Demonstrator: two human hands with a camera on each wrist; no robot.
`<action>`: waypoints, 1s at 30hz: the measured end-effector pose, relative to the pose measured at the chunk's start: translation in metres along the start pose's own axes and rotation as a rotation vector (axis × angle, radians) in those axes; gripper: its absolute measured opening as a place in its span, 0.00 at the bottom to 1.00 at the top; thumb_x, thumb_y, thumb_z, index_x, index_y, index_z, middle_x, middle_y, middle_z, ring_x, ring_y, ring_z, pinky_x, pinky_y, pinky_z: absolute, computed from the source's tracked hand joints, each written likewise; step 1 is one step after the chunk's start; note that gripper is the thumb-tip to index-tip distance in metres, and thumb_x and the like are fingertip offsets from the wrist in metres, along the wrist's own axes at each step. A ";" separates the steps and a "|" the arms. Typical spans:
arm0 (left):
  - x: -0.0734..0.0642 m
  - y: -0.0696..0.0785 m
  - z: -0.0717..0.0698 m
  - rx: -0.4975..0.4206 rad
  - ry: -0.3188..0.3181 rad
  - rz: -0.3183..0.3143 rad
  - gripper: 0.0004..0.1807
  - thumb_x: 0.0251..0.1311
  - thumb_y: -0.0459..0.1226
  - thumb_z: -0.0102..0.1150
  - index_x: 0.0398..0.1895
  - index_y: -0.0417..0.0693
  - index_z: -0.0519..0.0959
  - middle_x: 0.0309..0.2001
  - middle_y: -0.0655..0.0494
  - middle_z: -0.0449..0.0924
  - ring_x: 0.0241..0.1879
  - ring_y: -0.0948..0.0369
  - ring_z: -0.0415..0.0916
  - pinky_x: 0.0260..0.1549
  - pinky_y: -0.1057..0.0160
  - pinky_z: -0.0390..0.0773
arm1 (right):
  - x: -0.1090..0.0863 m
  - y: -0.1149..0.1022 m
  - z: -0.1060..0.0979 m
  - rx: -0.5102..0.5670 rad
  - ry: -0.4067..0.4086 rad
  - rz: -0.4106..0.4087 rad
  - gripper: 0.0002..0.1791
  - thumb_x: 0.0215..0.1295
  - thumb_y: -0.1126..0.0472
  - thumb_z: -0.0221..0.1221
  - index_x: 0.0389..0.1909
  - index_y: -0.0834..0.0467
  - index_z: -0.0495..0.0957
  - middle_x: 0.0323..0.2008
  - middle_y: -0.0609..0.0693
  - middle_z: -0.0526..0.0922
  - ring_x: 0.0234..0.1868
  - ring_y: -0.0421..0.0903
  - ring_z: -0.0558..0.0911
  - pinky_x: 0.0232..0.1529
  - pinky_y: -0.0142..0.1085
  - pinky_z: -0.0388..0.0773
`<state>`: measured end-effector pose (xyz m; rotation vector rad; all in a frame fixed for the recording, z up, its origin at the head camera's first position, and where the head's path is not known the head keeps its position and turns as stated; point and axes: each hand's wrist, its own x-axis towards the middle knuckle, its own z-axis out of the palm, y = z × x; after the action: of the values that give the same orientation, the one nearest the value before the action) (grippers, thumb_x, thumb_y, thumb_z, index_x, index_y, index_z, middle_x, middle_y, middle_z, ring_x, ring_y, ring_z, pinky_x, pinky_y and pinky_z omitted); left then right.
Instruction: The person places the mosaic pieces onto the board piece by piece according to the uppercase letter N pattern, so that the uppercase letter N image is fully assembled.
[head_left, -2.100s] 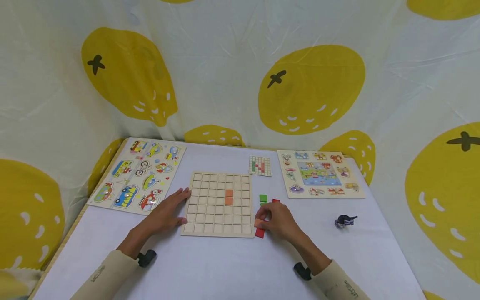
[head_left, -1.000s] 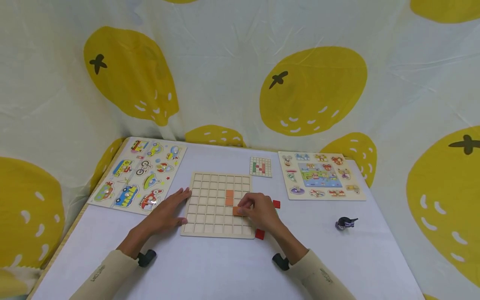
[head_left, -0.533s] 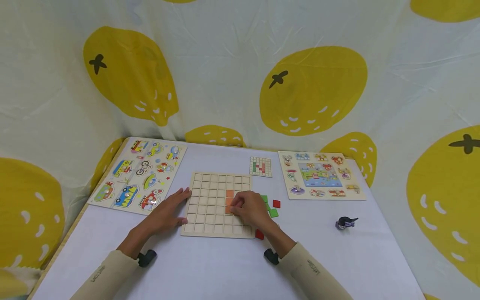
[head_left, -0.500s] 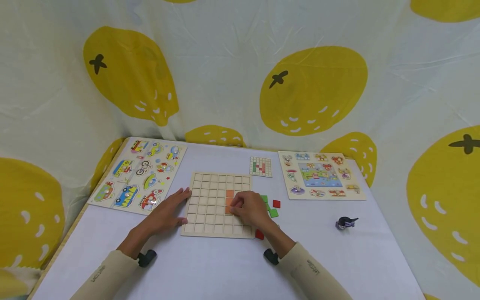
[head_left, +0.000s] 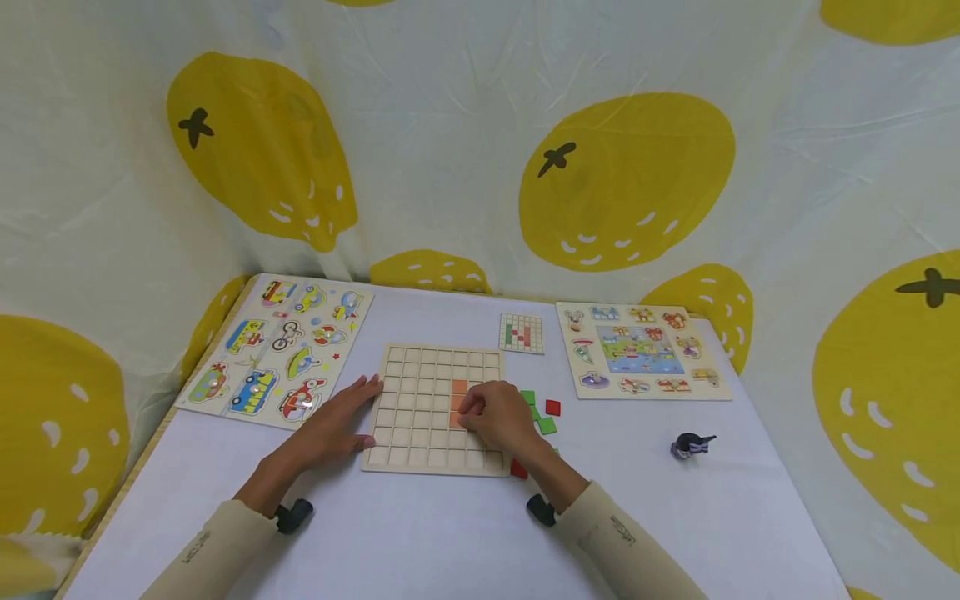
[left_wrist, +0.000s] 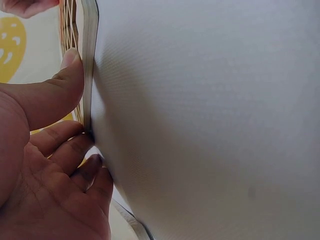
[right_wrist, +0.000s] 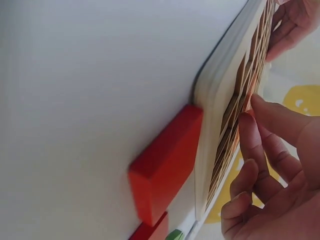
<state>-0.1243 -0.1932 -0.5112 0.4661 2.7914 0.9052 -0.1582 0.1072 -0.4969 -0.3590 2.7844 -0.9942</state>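
A wooden grid board (head_left: 407, 423) lies in the middle of the white table. My left hand (head_left: 330, 427) rests along its left side, fingers and thumb spread; in the left wrist view the thumb (left_wrist: 60, 95) touches the frame. Over the board's right half, my right hand (head_left: 504, 417) pinches a square orange tile (head_left: 455, 420) with thumb and fingertips. That tile is at a cell directly below other orange tiles (head_left: 459, 387) in one column. The right wrist view shows the fingertips (right_wrist: 248, 122) at the grid, the tile mostly hidden.
Green tiles (head_left: 547, 426) and red tiles (head_left: 552, 407) lie right of the board, partly behind my right hand. A small pattern card (head_left: 534, 345) is behind. Picture puzzles stand left (head_left: 262, 350) and right (head_left: 585, 387). A small dark figurine (head_left: 688, 446) is farther right.
My right hand has carried the orange tile from the table at the right onto the board, below the other orange ones. Over the last half second it barely moves. The left hand stays put.
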 end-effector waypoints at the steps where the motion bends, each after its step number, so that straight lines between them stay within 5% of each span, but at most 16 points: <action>1: 0.000 0.000 0.000 0.000 0.000 0.001 0.52 0.55 0.33 0.80 0.83 0.44 0.62 0.84 0.43 0.57 0.84 0.38 0.51 0.78 0.32 0.59 | -0.001 0.001 -0.001 0.012 -0.003 0.006 0.06 0.61 0.59 0.76 0.31 0.47 0.88 0.26 0.39 0.83 0.37 0.40 0.79 0.38 0.34 0.76; 18: 0.001 -0.002 0.002 -0.008 -0.020 -0.020 0.53 0.56 0.33 0.79 0.84 0.44 0.60 0.85 0.45 0.55 0.85 0.40 0.48 0.80 0.33 0.57 | -0.056 0.035 -0.041 0.068 0.024 0.107 0.09 0.58 0.62 0.77 0.37 0.49 0.90 0.29 0.39 0.85 0.33 0.43 0.76 0.32 0.32 0.74; 24: 0.000 -0.002 0.002 0.000 -0.011 -0.012 0.53 0.56 0.32 0.79 0.84 0.45 0.60 0.85 0.45 0.55 0.85 0.39 0.49 0.79 0.33 0.57 | -0.073 0.044 -0.044 0.016 -0.001 0.189 0.13 0.53 0.60 0.81 0.38 0.46 0.89 0.34 0.41 0.85 0.38 0.44 0.76 0.35 0.31 0.75; 30: -0.001 -0.003 0.001 0.005 -0.011 -0.020 0.53 0.55 0.32 0.79 0.84 0.45 0.60 0.85 0.46 0.54 0.85 0.40 0.48 0.80 0.33 0.57 | -0.081 0.047 -0.040 -0.012 -0.008 0.180 0.16 0.50 0.61 0.83 0.38 0.45 0.89 0.34 0.42 0.84 0.39 0.45 0.75 0.35 0.32 0.74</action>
<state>-0.1239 -0.1952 -0.5136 0.4415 2.7838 0.8891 -0.0983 0.1891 -0.4906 -0.1101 2.7570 -0.9326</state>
